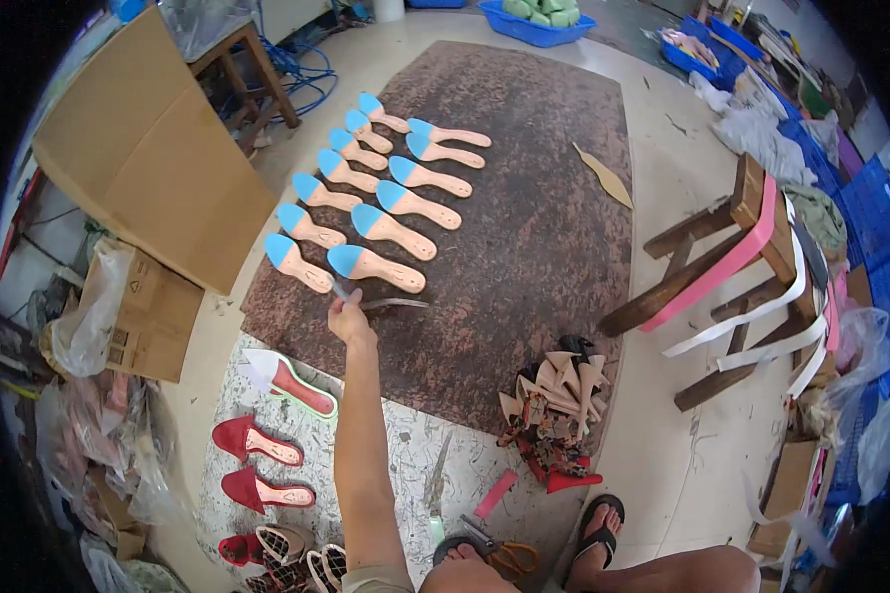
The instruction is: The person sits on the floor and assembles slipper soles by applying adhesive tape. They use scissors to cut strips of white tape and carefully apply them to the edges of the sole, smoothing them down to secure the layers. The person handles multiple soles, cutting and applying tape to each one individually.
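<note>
My left hand (pixel 348 318) reaches forward over the dark mottled mat. Its fingers are closed on a thin grey curved strip (pixel 396 302) whose exact kind I cannot make out. Just beyond the fingertips lies a flesh-pink shoe sole with a blue toe (pixel 378 269). Several more such soles stretch away from it in two slanting rows; one blue-toed sole (pixel 302 265) lies just to the left of the hand. Nearer to me, a sole with a white toe and a green edge (pixel 302 387) rests on the pale sheet. My right hand is outside the view.
Red mules (pixel 257 440) and more shoes (pixel 277 549) sit at lower left. A heap of pointed pieces (pixel 564 395) lies right of centre. Orange-handled scissors (pixel 512 559) lie by my feet. A wooden stool (pixel 752 222) bears pink and white strips. Cardboard (pixel 158 148) stands at left.
</note>
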Demonstrator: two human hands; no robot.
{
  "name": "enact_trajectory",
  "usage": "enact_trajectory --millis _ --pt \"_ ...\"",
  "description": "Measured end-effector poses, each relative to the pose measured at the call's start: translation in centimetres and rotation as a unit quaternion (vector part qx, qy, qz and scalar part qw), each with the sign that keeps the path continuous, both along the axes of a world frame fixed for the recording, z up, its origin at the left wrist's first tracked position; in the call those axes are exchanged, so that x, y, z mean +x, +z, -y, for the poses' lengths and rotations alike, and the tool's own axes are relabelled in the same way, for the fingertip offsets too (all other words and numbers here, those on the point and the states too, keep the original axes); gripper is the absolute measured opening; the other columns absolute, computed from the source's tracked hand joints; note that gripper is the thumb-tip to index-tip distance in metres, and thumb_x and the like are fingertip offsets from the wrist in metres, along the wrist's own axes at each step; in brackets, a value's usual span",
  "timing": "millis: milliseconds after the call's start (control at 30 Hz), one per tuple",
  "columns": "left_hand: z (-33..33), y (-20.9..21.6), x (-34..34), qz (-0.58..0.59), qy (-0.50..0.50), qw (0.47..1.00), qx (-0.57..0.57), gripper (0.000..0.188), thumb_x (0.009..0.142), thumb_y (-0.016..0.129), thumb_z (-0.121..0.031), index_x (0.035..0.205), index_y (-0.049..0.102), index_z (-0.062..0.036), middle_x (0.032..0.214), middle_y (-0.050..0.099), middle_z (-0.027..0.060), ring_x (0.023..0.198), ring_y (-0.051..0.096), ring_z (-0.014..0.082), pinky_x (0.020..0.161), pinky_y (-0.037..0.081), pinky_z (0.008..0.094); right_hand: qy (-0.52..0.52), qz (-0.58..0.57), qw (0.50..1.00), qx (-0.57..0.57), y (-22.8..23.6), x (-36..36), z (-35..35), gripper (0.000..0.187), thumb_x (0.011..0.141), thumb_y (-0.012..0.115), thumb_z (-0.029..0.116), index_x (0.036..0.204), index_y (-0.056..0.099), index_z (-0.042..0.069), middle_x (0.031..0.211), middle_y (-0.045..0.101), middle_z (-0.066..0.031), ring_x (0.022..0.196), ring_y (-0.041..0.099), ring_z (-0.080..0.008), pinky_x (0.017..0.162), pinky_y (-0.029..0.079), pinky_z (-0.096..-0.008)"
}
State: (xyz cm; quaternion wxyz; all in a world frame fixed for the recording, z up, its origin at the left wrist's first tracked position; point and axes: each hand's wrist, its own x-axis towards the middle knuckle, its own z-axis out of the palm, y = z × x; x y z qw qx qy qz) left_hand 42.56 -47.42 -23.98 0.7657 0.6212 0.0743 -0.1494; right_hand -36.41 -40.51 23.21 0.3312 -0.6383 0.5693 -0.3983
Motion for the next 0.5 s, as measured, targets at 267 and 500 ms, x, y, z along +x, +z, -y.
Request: enact_trajectory --millis 267,500 --pt "-1.1 4.1 -3.1 0.05 -0.018 0.989 -0.136 0.034 0.082 0.061 0.004 0.114 0.051 -0.0038 0.109 0.06 0.0095 0.098 0.061 0.0227 0.077 0.055 0.038 0.21 0.023 0.9 0.382 -17.8 18.9 4.1 0.013 0.09 0.062 0.001 0.088 0.071 -0.007 0.091 0.072 -0.0128 0.083 0.068 -0.0152 0.073 0.055 -0.0274" --pt "-17.3 13.2 -14.6 0.062 -0.267 0.952 -0.135 0.03 0.091 0.059 -0.019 0.118 0.056 -0.0051 0.115 0.06 0.008 0.113 0.056 0.0206 0.097 0.042 0.0405 0.36 0.163 0.761 0.514 -23.8 28.1 5.5 0.021 0.098 0.055 0.014 0.11 0.059 -0.003 0.085 0.07 -0.0106 0.076 0.067 -0.0136 0.067 0.056 -0.0288"
